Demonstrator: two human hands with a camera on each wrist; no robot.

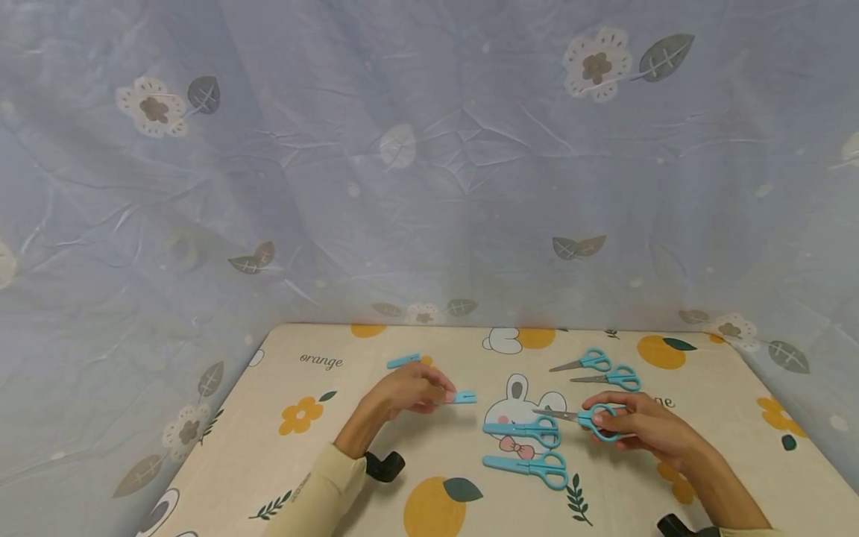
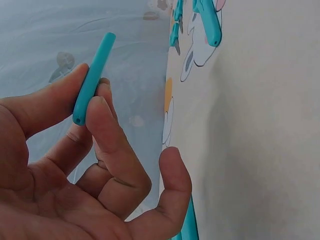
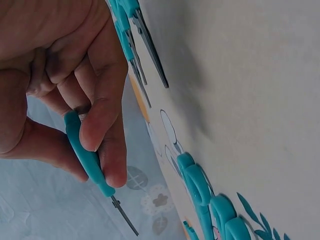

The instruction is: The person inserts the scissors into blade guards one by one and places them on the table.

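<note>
While pinching a slim, smooth blue sheath in the left hand, grips loop-handled scissors with pointed metal blades, using the right hand, above the printed table.

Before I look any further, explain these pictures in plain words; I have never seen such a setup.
No machine here: these are a person's bare hands. The wide picture is taken from the head, looking forward and down; the other two from the left and right wrists. The left hand pinches a blue blade cover, and the right hand holds bare-bladed scissors. On the patterned cloth lie two pairs of covered scissors, other uncovered scissors, and at least one loose cover.
</note>
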